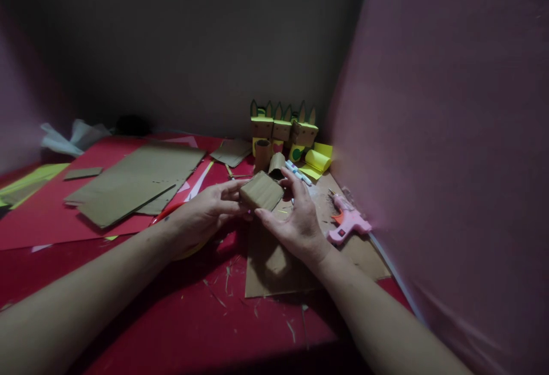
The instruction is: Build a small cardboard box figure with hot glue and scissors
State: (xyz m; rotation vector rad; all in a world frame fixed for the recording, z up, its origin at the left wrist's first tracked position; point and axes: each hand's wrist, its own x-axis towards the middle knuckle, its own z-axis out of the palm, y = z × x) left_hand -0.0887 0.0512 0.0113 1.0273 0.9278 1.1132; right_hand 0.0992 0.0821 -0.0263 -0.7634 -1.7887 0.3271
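Observation:
Between my two hands is a small cardboard box (262, 191), raised above a cardboard sheet and tilted a little. My left hand (210, 209) grips its left edge with the fingertips. On the other side, my right hand (295, 220) holds the right edge between thumb and fingers. Just behind the box a cardboard tube (277, 162) lies on its side, and another tube (262, 155) stands upright. Three cardboard figures with pointed ears (282, 129) stand in a row at the back. The underside of the box is hidden.
A pink glue gun (349, 220) lies to the right on the cardboard sheet (278, 278). Markers (298, 172) and curled yellow paper (318, 159) are near the figures. Flat cardboard pieces (141, 175) cover red paper at left. Thin scraps (227, 278) litter the red table; a wall rises at right.

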